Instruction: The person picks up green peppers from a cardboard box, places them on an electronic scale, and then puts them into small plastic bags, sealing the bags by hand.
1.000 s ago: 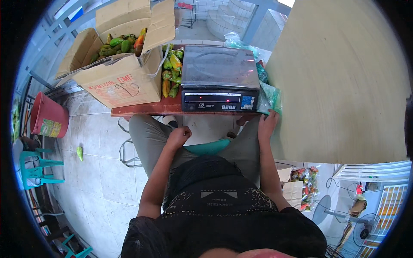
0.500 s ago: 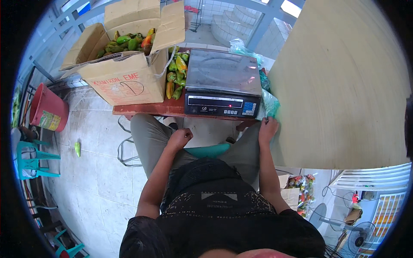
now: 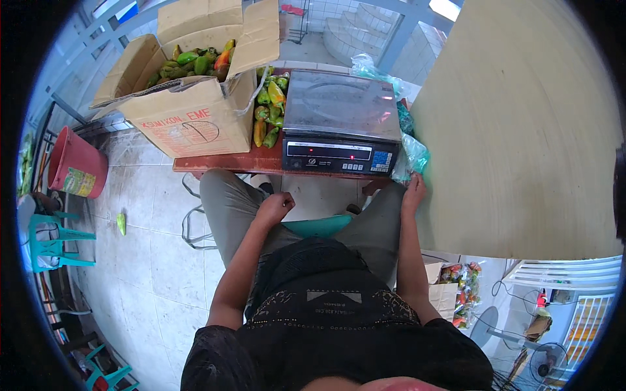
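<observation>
Both hands are sitting well apart as I am directing the scene from a distance. My left hand (image 3: pixel 276 210), curling into a narrow, loose fist, is hanging over the lap beside a rounded teal seat (image 3: pixel 318 227); whether anything is inside it, I am unable to tell. My right hand (image 3: pixel 413 191), its fingertips drawing together, is pinching the lower end of a crinkled, clear-and-green plastic bag (image 3: pixel 413 155) at the front right corner of a black digital scale with a flat grey metal tray (image 3: pixel 339 107). Small red lights are glowing on the scale's dark display. Just beside the bag, a broad, pale wooden panel (image 3: pixel 521 130) is filling the right side.

The scale is standing on a low, reddish-brown bench (image 3: pixel 228 162). Green, yellow and orange peppers (image 3: pixel 271 107) are lying between it and an open brown cardboard box (image 3: pixel 192 127), which is holding a heap of green and red peppers (image 3: pixel 195 64). On the pale tiled floor (image 3: pixel 169 260) to the left, a single light-green pepper (image 3: pixel 121 223) is lying near a tapered red plastic bucket (image 3: pixel 81 159) and a turquoise plastic chair (image 3: pixel 62 251).
</observation>
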### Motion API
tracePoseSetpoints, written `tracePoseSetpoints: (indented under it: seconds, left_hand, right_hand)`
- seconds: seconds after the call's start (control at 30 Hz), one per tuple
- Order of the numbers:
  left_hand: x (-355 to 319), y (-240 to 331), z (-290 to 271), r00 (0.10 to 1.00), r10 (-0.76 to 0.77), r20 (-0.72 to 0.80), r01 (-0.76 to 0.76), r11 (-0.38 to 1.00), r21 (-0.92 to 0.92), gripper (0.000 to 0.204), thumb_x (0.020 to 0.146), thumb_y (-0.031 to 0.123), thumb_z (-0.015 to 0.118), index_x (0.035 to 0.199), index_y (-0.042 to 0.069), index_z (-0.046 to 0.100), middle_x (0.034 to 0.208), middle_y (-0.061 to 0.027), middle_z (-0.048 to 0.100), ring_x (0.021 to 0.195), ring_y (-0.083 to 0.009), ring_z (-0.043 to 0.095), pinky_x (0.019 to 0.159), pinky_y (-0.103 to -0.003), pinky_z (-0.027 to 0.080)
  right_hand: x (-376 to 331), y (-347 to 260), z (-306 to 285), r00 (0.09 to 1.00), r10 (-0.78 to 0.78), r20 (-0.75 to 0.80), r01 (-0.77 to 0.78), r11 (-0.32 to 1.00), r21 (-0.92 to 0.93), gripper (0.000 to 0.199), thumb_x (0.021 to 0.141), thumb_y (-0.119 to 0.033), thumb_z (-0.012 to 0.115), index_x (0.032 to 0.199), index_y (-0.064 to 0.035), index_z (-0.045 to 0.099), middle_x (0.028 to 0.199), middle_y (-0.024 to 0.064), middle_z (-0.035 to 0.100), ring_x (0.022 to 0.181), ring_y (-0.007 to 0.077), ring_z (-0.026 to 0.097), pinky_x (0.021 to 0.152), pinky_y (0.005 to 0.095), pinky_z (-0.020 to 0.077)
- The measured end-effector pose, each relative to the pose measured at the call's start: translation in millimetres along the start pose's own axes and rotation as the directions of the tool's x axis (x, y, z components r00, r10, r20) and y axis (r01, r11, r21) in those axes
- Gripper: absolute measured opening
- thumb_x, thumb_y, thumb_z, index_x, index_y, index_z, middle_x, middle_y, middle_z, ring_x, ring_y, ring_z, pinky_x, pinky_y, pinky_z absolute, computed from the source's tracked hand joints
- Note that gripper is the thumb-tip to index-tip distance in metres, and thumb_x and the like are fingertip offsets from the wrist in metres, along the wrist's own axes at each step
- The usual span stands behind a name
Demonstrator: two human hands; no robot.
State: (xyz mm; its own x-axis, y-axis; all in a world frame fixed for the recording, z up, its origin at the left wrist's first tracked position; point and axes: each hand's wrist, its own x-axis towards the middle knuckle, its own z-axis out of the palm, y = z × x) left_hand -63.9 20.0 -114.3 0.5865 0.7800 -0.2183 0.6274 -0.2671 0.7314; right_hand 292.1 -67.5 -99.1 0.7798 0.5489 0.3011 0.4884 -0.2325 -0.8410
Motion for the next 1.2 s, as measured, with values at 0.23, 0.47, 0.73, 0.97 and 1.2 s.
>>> tracePoseSetpoints:
  seconds: [0.23,0.47,0.73,0.97,1.2]
  left_hand:
    - [-0.7,-4.0,2.4,1.0,0.016,-0.025,-0.016,1.0,0.027,0.023,0.075,0.022,0.055,0.082,0.001,0.059,0.079,-0.0179,0.059,0.075,-0.0335,0.056,0.065,-0.041,0.043]
    - [2.0,-4.2,4.1,0.999,0.034,-0.019,-0.034,0.999,0.0,0.021,0.075,0.021,0.054,0.082,0.002,0.06,0.079,-0.0169,0.059,0.075,-0.0324,0.057,0.065,-0.04,0.043]
    - [-0.8,-0.4,1.3,0.999,-0.014,-0.034,0.013,1.0,-0.006,0.02,0.074,0.02,0.053,0.082,0.003,0.06,0.082,-0.0177,0.06,0.079,-0.0339,0.057,0.068,-0.041,0.044]
    - [-0.3,4.2,-0.5,1.0,-0.007,-0.013,0.007,1.0,-0.004,0.021,0.074,0.021,0.054,0.081,0.003,0.061,0.082,-0.0177,0.06,0.078,-0.0341,0.057,0.068,-0.041,0.044]
    - [-0.6,-3.4,-0.6,0.999,0.012,-0.035,-0.012,1.0,0.002,0.019,0.073,0.02,0.054,0.081,0.004,0.061,0.081,-0.0172,0.06,0.077,-0.0336,0.057,0.067,-0.04,0.045]
  right_hand:
    - [0.0,7.5,6.7,0.993,-0.121,0.001,0.117,0.959,-0.258,0.026,0.072,-0.002,0.049,0.096,0.001,0.058,0.09,0.018,0.06,0.085,0.0307,0.057,0.075,0.038,0.0433]
    - [18.1,27.0,12.9,0.995,-0.06,0.08,0.075,0.977,-0.197,0.028,0.069,-0.002,0.054,0.096,0.0048,0.057,0.087,0.0193,0.061,0.07,0.0244,0.061,0.057,0.0318,0.0493]
    - [10.8,1.3,18.2,0.931,-0.307,0.198,0.362,0.701,-0.614,0.019,0.068,-0.01,0.06,0.082,0.0028,0.057,0.101,0.0184,0.054,0.088,0.035,0.052,0.077,0.0414,0.0413]
    - [29.3,10.7,21.6,0.947,-0.19,0.259,0.32,0.628,-0.71,0.026,0.065,-0.007,0.061,0.087,0.0031,0.053,0.093,0.0169,0.05,0.086,0.0354,0.05,0.073,0.0434,0.0418]
    - [32.5,11.0,30.9,0.913,-0.252,0.321,0.403,0.689,-0.603,0.023,0.066,-0.004,0.06,0.086,0.0014,0.05,0.091,0.0185,0.049,0.086,0.0362,0.049,0.074,0.0431,0.0417]
